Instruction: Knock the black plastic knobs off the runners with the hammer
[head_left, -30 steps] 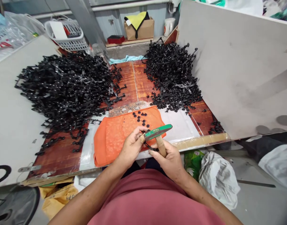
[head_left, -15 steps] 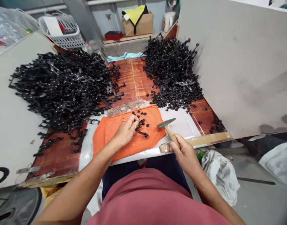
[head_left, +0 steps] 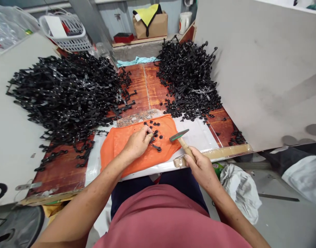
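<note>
My left hand [head_left: 137, 143] rests on an orange cloth [head_left: 126, 148], fingers pinched on a small black plastic part [head_left: 155, 147] among several loose black pieces [head_left: 155, 129]. My right hand [head_left: 201, 167] grips the wooden handle of a small hammer with a green head [head_left: 179, 135]. The hammer's head hovers just right of the pinched part, above the cloth's right edge.
A big heap of black strap-like parts [head_left: 67, 93] fills the left of the red-brown table [head_left: 147, 89]; a second heap [head_left: 189, 79] lies at the right. Grey boards [head_left: 263, 69] wall both sides. A white basket [head_left: 67, 32], cardboard box [head_left: 150, 26] and mug [head_left: 185, 21] stand behind.
Both hands were together near my body with the hammer. The left hand reached out onto the cloth with the part, and the right hand swung the hammer out to the right.
</note>
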`<state>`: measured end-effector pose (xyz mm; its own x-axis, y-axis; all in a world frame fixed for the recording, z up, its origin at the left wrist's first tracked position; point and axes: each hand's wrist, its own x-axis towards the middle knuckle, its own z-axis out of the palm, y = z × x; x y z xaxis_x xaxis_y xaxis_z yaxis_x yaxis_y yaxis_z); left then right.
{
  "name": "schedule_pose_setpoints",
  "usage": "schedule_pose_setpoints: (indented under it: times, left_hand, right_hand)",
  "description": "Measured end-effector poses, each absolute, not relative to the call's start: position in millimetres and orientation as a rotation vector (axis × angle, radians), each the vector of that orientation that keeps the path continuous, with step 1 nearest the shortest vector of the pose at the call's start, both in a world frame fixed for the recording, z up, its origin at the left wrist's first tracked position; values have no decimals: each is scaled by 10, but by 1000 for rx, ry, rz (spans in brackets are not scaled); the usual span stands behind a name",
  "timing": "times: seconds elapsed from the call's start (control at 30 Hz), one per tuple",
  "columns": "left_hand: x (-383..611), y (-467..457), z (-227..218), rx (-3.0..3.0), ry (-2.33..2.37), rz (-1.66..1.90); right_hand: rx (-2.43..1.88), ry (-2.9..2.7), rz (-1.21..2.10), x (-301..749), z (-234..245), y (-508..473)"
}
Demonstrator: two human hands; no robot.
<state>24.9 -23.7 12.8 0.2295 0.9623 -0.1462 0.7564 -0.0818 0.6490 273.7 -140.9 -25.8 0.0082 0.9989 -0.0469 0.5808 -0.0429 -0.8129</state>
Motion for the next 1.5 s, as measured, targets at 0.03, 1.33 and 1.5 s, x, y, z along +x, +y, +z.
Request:
schedule_pose_setpoints:
  times: [0.03, 1.33, 1.5]
  left_hand:
    - [247, -231, 126, 1896, 1575, 421]
    - [166, -218, 39, 1842, 1451, 424]
    - [75, -369, 140, 1758, 1321, 540]
  right_hand:
    - [-1694, -1680, 843, 2736, -228, -1386]
    - [-1731, -2326, 355, 2387, 154, -916]
    - [-1453, -1904, 530, 2526, 99, -990]
